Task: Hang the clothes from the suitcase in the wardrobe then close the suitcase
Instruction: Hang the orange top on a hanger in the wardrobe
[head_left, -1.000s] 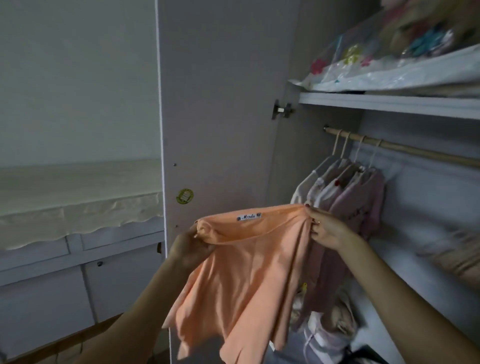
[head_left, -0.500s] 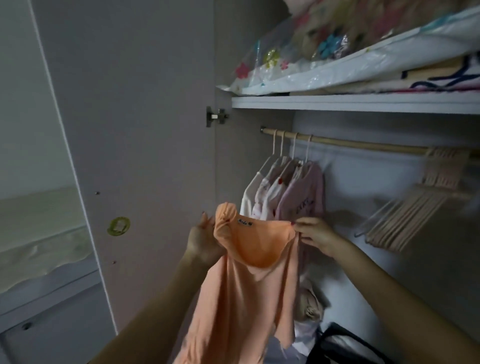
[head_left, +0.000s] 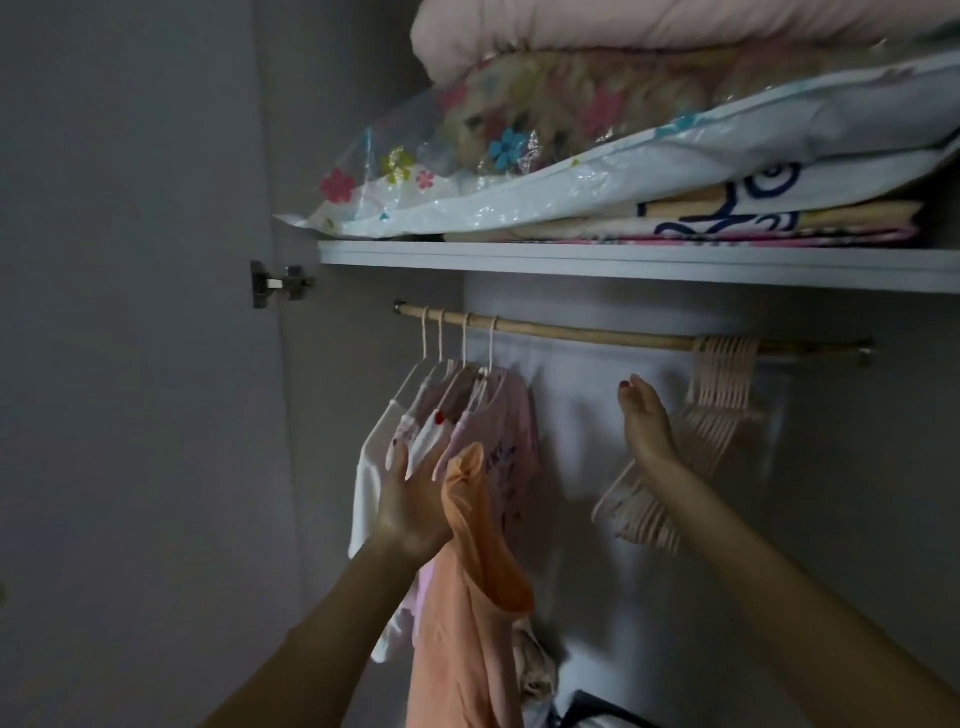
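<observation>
The left hand (head_left: 410, 512) is up in front of the open wardrobe (head_left: 623, 260), and its grip is on the orange top (head_left: 467, 597): the cloth is bunched against the palm and thumb side while the fingers stretch upward, fairly straight. The top hangs down from that grip, past the wrist and out of sight at the bottom. Just beyond the fingertips hang four garments on hangers (head_left: 457, 415), white and pale pink, crowded at the near end of the wooden rail (head_left: 597, 332).

The right hand (head_left: 644, 421) holds nothing; its grip is loose, fingers extended and reaching up under the rail. Right beside it, on the far side from the left hand, is a bundle of empty pink hangers (head_left: 711, 395) hooked on the rail, fanning downward behind the wrist. Whether the fingers touch them I cannot tell.

Above both hands the shelf (head_left: 623, 257) carries folded bedding (head_left: 623, 130) in a clear flowered bag.
</observation>
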